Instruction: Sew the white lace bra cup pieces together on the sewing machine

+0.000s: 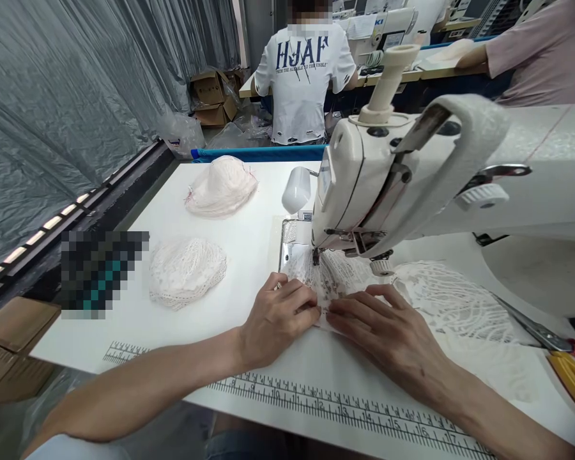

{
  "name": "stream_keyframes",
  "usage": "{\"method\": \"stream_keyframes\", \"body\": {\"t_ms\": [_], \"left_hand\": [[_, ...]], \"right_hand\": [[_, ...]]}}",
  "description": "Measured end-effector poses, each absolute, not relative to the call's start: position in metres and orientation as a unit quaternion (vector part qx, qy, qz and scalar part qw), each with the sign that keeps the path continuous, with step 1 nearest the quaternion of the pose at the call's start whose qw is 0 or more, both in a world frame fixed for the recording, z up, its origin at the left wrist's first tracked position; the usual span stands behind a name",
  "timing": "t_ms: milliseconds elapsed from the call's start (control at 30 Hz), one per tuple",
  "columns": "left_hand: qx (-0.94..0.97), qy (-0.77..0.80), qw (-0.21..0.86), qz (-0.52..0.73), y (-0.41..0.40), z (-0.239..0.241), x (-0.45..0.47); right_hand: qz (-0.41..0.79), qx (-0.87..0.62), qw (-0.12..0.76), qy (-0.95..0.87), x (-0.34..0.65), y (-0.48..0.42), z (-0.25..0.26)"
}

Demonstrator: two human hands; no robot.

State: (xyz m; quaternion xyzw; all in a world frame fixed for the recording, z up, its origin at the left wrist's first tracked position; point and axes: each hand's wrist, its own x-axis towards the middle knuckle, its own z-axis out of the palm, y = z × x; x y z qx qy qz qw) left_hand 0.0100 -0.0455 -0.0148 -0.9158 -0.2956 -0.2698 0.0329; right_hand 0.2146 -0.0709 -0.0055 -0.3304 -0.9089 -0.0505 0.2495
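Lace [341, 273] lies pinched in the left hand [283, 314], beneath the flattened right hand [389, 326].

From my end, head-cam feed: carrier is a white tbl [249, 246], pale & flat. Clock's centred on the needle. Ruler scale [319, 401] runs along the near edge, approx. 8 to 5 o'clock. At 10 I've got a pinkish-white domed fabric pc. [224, 188] w/ loose thread ends; at 9, a flatter white openwork pile [186, 271], well apart from the needle. Centre: white lace pc. [333, 271], flat under the needle. Sewing machine [345, 179] stands 12 to 3. More white lace [460, 300] spreads approx. 3 to 4; scissors [536, 327] beside it at 4, w/ red & yellow handles nearby (1 pr. or 2, can't tell).
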Motion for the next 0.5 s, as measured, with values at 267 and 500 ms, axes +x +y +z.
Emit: {"method": "stream_keyframes", "body": {"t_ms": [267,500], "left_hand": [[-0.915,-0.268,0.058,-0.294,-0.0464,-0.0173,0.0097],[-0.922,-0.271,0.057,-0.270,-0.0495,-0.0156,0.0093]], "right_hand": [[-0.048,-0.319,0.269,-0.907,0.2143,-0.0714,-0.0103],[-0.031,-0.315,0.256,-0.913,0.2135,-0.0718,-0.0118]]}}
